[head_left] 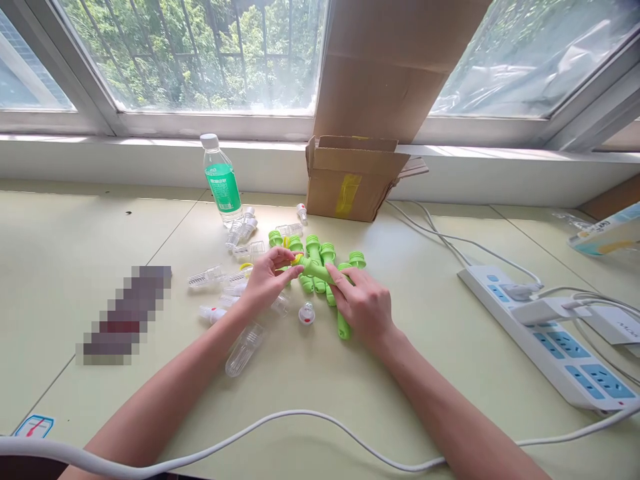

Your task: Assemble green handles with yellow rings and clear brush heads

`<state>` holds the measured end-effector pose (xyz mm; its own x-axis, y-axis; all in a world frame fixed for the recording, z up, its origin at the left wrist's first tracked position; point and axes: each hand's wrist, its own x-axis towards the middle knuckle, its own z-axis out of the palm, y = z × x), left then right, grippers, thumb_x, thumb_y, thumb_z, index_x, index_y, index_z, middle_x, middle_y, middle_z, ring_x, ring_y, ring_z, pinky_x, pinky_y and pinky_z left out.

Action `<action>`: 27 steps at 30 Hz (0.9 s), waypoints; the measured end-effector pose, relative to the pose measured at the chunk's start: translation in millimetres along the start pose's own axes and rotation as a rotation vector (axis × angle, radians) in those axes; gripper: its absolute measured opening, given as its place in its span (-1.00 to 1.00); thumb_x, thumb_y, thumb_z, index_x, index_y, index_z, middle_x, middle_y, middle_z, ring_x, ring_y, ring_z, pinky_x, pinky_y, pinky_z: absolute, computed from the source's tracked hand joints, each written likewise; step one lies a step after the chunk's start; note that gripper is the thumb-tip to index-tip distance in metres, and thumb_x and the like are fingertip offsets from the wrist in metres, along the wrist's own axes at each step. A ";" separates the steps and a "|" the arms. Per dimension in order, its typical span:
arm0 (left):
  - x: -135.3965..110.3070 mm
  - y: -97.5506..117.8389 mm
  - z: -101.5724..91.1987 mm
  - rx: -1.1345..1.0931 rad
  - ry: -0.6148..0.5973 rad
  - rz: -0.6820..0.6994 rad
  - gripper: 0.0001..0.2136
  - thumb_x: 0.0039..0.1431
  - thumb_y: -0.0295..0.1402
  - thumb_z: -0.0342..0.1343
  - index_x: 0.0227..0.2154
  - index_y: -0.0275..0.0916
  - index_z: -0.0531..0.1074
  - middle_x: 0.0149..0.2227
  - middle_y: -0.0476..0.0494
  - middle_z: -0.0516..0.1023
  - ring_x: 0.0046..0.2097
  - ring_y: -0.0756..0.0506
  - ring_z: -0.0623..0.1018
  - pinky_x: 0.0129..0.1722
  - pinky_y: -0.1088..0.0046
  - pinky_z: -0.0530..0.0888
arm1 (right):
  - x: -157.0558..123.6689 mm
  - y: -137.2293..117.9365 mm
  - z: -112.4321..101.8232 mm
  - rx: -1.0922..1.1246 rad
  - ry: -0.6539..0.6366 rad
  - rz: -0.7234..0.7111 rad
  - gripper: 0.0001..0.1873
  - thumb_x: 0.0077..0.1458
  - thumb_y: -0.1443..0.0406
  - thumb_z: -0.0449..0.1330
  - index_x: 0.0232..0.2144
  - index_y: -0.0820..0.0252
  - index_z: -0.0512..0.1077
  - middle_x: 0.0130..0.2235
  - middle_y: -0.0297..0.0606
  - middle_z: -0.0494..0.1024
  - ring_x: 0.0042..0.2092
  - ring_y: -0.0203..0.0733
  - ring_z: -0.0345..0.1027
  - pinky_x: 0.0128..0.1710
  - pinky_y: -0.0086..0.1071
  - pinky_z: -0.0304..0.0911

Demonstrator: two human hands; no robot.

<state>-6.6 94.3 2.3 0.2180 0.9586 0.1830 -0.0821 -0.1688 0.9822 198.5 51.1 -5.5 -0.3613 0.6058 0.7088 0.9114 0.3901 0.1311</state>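
Note:
A green plastic tube (316, 269) with a threaded end is held sideways above the table. My right hand (367, 303) is closed around its right part. At the tube's left end, my left hand (267, 277) pinches a small yellow ring (297, 259) against the thread; whether it is fully around the tube I cannot tell. Several more green tubes (343, 325) lie bunched beneath and behind my hands. Clear ribbed plastic tubes (244, 349) are scattered about my left hand, and another yellow ring (246, 266) lies among them. A clear cap with a red dot (307, 313) sits between my forearms.
A water bottle (223, 183) and an open cardboard box (345, 183) stand at the back near the window. On the right lies a white power strip (530, 327) with plugs and cables. A white cable (300, 413) crosses the front. A blurred dark patch (127, 317) is at left.

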 end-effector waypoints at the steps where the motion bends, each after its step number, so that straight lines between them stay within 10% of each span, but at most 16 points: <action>1: -0.1 0.4 0.7 -0.001 0.004 -0.001 -0.74 0.00 -0.27 0.28 -0.34 -0.25 0.33 -0.15 -0.20 0.53 -0.02 -0.17 0.52 -0.18 0.29 0.57 | 0.1 -0.5 -0.2 -0.003 0.000 0.002 -0.69 0.17 0.40 0.13 -0.04 0.18 0.48 -0.41 -0.28 0.51 -0.41 -0.29 0.28 -0.47 -0.40 -0.02; 27: -6.9 10.2 6.1 -0.026 0.032 0.024 -0.78 -0.01 -0.31 0.28 -0.41 -0.26 0.34 -0.23 -0.15 0.54 0.03 -0.21 0.50 -0.24 0.32 0.61 | -0.4 -0.8 -4.1 0.038 -0.032 0.037 -0.69 0.21 0.33 0.09 -0.03 0.21 0.46 -0.41 -0.27 0.51 -0.46 -0.32 0.27 -0.54 -0.40 -0.08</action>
<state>-3.0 84.6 11.3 0.1843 0.9613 0.2049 -0.1126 -0.1865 0.9760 198.7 47.7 -3.0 -0.3337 0.6419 0.6904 0.9164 0.3926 0.0780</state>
